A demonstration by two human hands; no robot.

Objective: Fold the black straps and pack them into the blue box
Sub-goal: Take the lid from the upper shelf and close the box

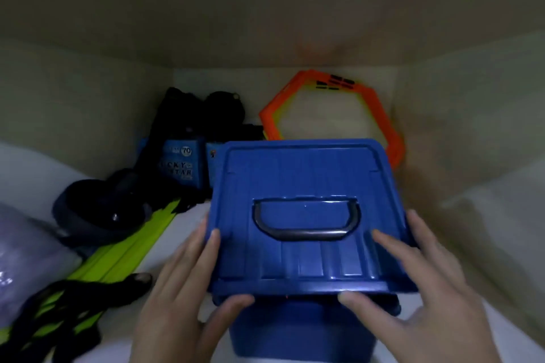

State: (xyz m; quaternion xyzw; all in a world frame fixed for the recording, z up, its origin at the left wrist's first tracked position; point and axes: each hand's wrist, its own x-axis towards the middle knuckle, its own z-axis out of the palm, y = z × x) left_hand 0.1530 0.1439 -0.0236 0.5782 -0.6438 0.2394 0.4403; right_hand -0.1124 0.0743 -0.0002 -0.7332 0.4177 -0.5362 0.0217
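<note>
A blue plastic box (298, 330) stands on a white shelf in front of me. Its blue lid (298, 174), with a dark handle (306, 233), lies on top of the box. My left hand (182, 289) grips the lid's near left corner, fingers on top and thumb under the front rim. My right hand (424, 289) holds the near right corner the same way. Black straps (73, 303) lie tangled at the lower left, over green slats. More black straps (188, 115) are piled at the back left. What is inside the box is hidden.
A dark rolled belt (97, 209) lies left of the box. Green slats (124, 247) run diagonally beside it. Another blue box with a label (182, 165) stands behind, under the black pile. An orange hexagonal ring (380, 115) leans on the back wall. Walls close in on both sides.
</note>
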